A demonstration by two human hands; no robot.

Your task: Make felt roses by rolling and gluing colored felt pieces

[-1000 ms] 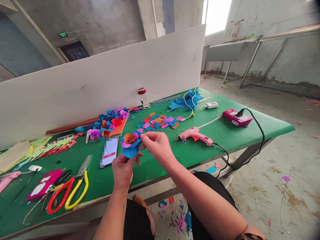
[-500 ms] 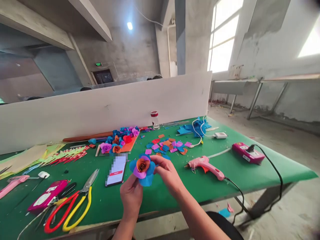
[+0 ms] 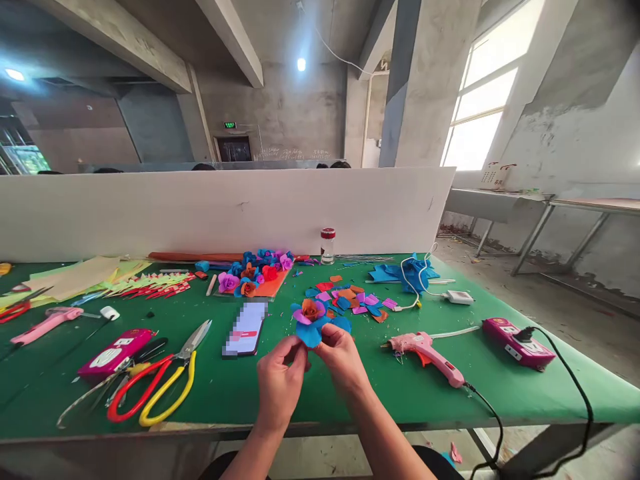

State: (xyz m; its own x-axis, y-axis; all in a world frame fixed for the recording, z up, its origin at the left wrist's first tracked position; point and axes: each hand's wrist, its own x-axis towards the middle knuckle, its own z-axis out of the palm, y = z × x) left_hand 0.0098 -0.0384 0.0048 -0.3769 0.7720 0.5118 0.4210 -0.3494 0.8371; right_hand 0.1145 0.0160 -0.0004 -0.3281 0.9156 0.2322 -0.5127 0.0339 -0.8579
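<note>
A paper flower (image 3: 310,319) with an orange-brown centre, a purple layer and blue outer petals is held above the green table. My left hand (image 3: 281,379) is closed beneath it, gripping its underside; what lies between those fingertips is mostly hidden. On the flower's right side, my right hand (image 3: 344,360) pinches at a blue petal with thumb and fingers. Just behind the flower lie loose paper petals (image 3: 373,300) in blue, purple, red and orange. A pink glue gun (image 3: 430,357) rests to the right of my right hand, and a phone (image 3: 246,331) lies left of the flower.
Red-and-yellow-handled scissors (image 3: 173,377) and a magenta power box (image 3: 117,353) lie at left; another power box (image 3: 520,343) with a black cord sits at right. Finished paper flowers (image 3: 257,272), a red-lidded jar (image 3: 327,247) and a white partition (image 3: 225,213) stand behind.
The flower has tipped from facing me to facing more upward. My right hand has moved from its upper right edge down to its lower right side. The camera view has levelled.
</note>
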